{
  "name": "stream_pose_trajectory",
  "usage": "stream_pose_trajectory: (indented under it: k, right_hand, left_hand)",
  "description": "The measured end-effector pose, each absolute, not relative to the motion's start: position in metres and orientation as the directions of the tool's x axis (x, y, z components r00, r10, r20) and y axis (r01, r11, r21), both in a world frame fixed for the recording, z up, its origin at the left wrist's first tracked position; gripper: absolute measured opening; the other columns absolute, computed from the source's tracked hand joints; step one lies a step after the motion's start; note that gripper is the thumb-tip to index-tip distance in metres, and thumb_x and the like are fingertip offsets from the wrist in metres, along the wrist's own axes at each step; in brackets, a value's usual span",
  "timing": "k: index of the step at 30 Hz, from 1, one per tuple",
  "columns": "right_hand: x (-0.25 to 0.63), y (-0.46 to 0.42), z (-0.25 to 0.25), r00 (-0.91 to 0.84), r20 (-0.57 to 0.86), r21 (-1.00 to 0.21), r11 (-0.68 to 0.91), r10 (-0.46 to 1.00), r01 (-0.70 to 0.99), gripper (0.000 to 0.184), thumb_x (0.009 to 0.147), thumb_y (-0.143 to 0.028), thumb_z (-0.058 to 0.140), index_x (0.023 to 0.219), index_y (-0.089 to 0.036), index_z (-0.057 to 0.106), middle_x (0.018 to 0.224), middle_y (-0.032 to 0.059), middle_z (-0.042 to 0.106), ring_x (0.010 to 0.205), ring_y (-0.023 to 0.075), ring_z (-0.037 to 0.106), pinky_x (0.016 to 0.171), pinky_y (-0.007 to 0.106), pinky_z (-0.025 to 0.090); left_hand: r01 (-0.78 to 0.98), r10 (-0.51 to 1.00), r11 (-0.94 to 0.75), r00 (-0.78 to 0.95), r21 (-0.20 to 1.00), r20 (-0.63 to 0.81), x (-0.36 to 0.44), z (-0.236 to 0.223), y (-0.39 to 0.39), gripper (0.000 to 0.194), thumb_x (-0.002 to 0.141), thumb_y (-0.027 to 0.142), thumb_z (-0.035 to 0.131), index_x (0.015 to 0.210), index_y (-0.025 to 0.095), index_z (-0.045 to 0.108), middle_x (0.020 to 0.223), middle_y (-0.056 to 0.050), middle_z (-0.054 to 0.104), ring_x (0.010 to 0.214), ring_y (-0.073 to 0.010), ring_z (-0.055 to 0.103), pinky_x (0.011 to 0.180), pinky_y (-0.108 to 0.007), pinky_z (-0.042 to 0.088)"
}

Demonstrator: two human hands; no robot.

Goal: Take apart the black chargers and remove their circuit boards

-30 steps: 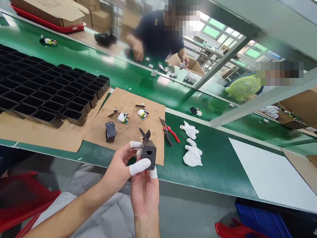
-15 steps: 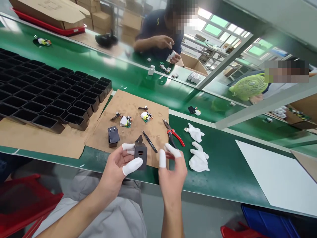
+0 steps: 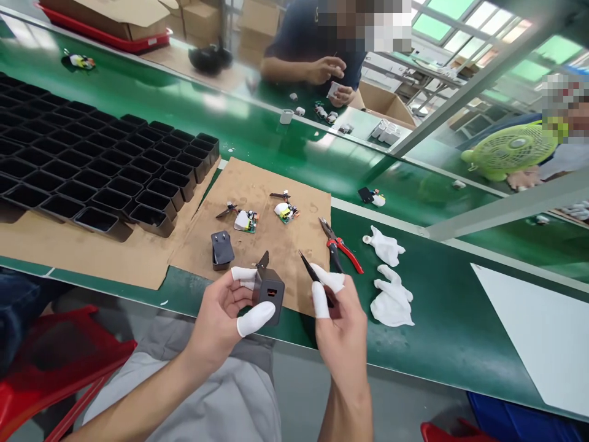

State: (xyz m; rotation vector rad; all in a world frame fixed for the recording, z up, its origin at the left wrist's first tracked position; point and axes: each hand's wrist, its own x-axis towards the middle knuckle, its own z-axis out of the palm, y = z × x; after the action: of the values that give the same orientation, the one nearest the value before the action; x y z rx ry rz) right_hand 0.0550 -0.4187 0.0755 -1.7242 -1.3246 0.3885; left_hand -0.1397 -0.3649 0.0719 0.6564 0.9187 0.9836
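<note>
My left hand (image 3: 230, 313), with white finger cots, grips a black charger housing (image 3: 272, 299) whose port end faces me. A small black plate (image 3: 262, 260) sticks up at the housing's far end. In my right hand (image 3: 340, 313) a pair of black tweezers (image 3: 307, 265) is pinched, tips pointing away to the left. On the cardboard sheet (image 3: 193, 258) beyond lie two circuit boards, one on the left (image 3: 245, 221) and one on the right (image 3: 286, 212), each with a black plate attached. A black plug charger (image 3: 223, 249) stands left of my left hand.
Red-handled pliers (image 3: 343, 245) lie right of the tweezers, beside white crumpled cloths (image 3: 391, 298). Rows of black housings (image 3: 105, 184) fill the left side. Across the green conveyor (image 3: 257, 132) a co-worker (image 3: 317, 55) handles a white part; a green fan (image 3: 515, 150) stands at right.
My right hand has picked the tweezers up off the cardboard and now holds them. My left hand keeps the housing. The whole view has shifted slightly, moving things to the right.
</note>
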Motion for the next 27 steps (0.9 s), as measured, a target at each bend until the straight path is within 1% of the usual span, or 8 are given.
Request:
stream_pose_trajectory:
  k: [3,5,8,11,18,21,24,27]
  right_hand:
    - [0.049,-0.441,0.106,0.345,0.311,-0.787,0.036,0.885,0.616,0.02,0.114,-0.027,0.064,0.123,-0.028,0.082,0.1,0.0018,0.064,0.083,0.0166,0.063,0.068,0.027,0.052]
    - [0.044,-0.452,0.124,0.313,0.341,-0.743,0.05,0.887,0.667,0.021,0.113,-0.022,0.067,0.124,-0.03,0.082,0.094,-0.0009,0.061,0.073,0.0139,0.054,0.06,0.026,0.043]
    - [0.039,-0.459,0.142,0.246,0.348,-0.673,0.058,0.904,0.737,0.023,0.11,-0.02,0.071,0.126,-0.031,0.083,0.087,-0.0032,0.057,0.064,0.0121,0.045,0.053,0.027,0.032]
    - [0.036,-0.459,0.151,0.181,0.321,-0.647,0.075,0.93,0.759,0.018,0.109,-0.02,0.073,0.12,-0.029,0.084,0.082,-0.0039,0.056,0.058,0.0111,0.039,0.048,0.028,0.026]
    - [0.034,-0.459,0.158,0.152,0.311,-0.608,0.074,0.938,0.79,0.015,0.108,-0.019,0.074,0.113,-0.025,0.086,0.078,-0.004,0.054,0.056,0.0105,0.039,0.045,0.026,0.029]
    - [0.032,-0.459,0.158,0.136,0.313,-0.588,0.079,0.94,0.805,0.016,0.109,-0.019,0.072,0.115,-0.025,0.086,0.079,-0.003,0.057,0.056,0.0109,0.043,0.045,0.026,0.031]
    - [0.03,-0.459,0.156,0.132,0.326,-0.565,0.081,0.936,0.821,0.015,0.111,-0.022,0.07,0.111,-0.025,0.085,0.079,-0.0014,0.06,0.056,0.0123,0.049,0.045,0.027,0.033]
    - [0.029,-0.461,0.153,0.129,0.323,-0.541,0.071,0.938,0.838,0.016,0.113,-0.025,0.067,0.112,-0.025,0.084,0.08,-0.0003,0.061,0.057,0.0133,0.051,0.045,0.028,0.034]
  left_hand:
    - [-0.379,0.907,0.413,0.259,0.828,-0.333,-0.141,0.071,-0.366,0.061,0.053,0.027,0.109,0.106,0.018,0.079,0.098,-0.009,0.088,0.083,-0.0212,0.081,0.078,-0.029,0.069]
    - [-0.364,0.91,0.4,0.265,0.841,-0.318,-0.141,0.07,-0.367,0.059,0.059,0.029,0.108,0.108,0.018,0.078,0.1,-0.01,0.089,0.084,-0.0217,0.081,0.079,-0.03,0.069]
    - [-0.341,0.921,0.368,0.265,0.865,-0.287,-0.142,0.067,-0.369,0.054,0.064,0.031,0.106,0.109,0.018,0.078,0.101,-0.01,0.089,0.085,-0.021,0.081,0.079,-0.029,0.069]
    - [-0.319,0.939,0.32,0.233,0.892,-0.254,-0.142,0.066,-0.372,0.052,0.066,0.031,0.105,0.108,0.018,0.077,0.1,-0.008,0.088,0.083,-0.0191,0.08,0.077,-0.026,0.067]
    - [-0.25,0.973,0.217,0.132,0.944,-0.189,-0.141,0.065,-0.378,0.055,0.066,0.026,0.105,0.11,0.02,0.073,0.097,-0.004,0.087,0.084,-0.0183,0.079,0.082,-0.027,0.068]
    - [-0.216,0.984,0.164,0.104,0.963,-0.145,-0.14,0.066,-0.38,0.054,0.066,0.025,0.104,0.11,0.02,0.074,0.1,-0.004,0.087,0.086,-0.0188,0.08,0.084,-0.028,0.068]
    - [-0.172,0.993,0.106,0.07,0.979,-0.095,-0.139,0.066,-0.382,0.05,0.067,0.026,0.104,0.108,0.021,0.076,0.099,-0.002,0.087,0.087,-0.0191,0.08,0.086,-0.028,0.067]
    - [-0.118,0.998,0.044,0.058,0.992,-0.037,-0.14,0.064,-0.384,0.049,0.069,0.026,0.103,0.11,0.022,0.077,0.101,-0.002,0.087,0.09,-0.0202,0.08,0.087,-0.029,0.067]
